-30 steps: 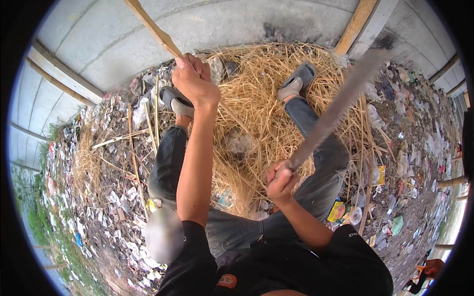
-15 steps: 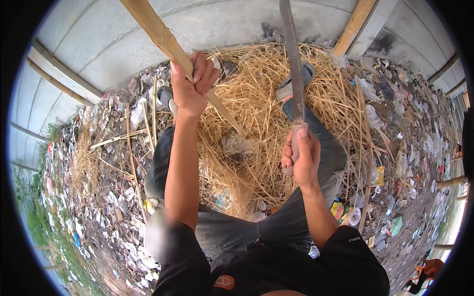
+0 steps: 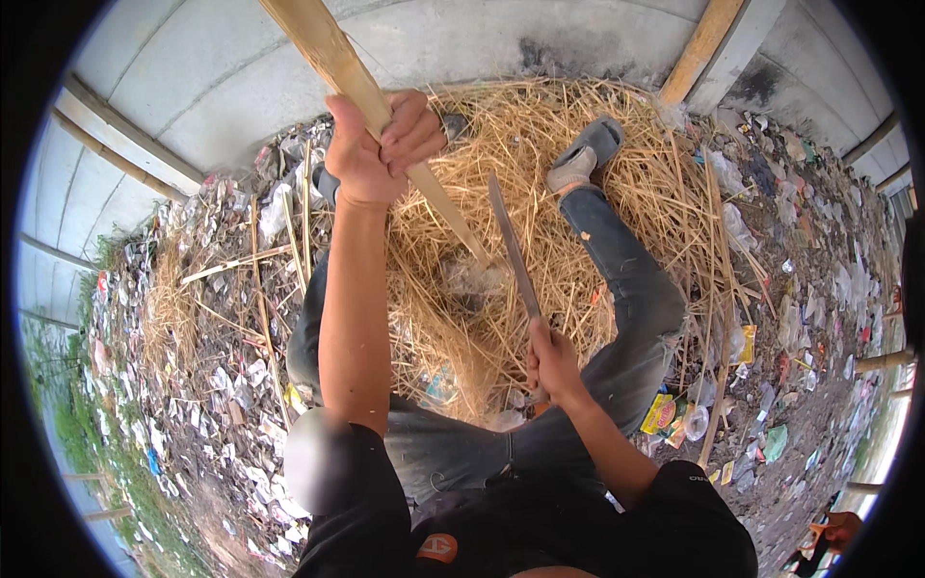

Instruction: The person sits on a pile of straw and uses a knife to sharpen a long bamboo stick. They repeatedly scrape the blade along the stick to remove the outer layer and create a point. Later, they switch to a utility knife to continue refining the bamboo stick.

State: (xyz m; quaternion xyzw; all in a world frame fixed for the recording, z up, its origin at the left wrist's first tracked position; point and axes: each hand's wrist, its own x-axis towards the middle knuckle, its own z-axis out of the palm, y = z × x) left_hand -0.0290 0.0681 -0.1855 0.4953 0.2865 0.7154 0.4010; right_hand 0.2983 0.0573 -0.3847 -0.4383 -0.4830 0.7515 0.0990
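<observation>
A long split bamboo strip (image 3: 335, 60) slants down from the upper left, with my left hand (image 3: 381, 144) wrapped round it near its middle. Its lower end rests at a pale stone-like block (image 3: 470, 279) amid the shavings between my legs. My right hand (image 3: 554, 364) grips the handle of a machete (image 3: 515, 252). The long dark blade points up and away, its tip just right of the strip, and the two look apart. A heap of straw-coloured bamboo shavings (image 3: 511, 125) spreads around the block and between my feet.
A grey panel wall (image 3: 462, 48) with a bamboo post (image 3: 701, 48) closes off the far side. Plastic litter (image 3: 231, 414) covers the ground on both sides. Thin bamboo strips (image 3: 260, 279) lie to the left. My sandalled foot (image 3: 588, 154) stands at the heap's right.
My right hand has swung the machete down and leftward from upright, bringing the blade near the strip. The left hand and bamboo strip have shifted slightly right.
</observation>
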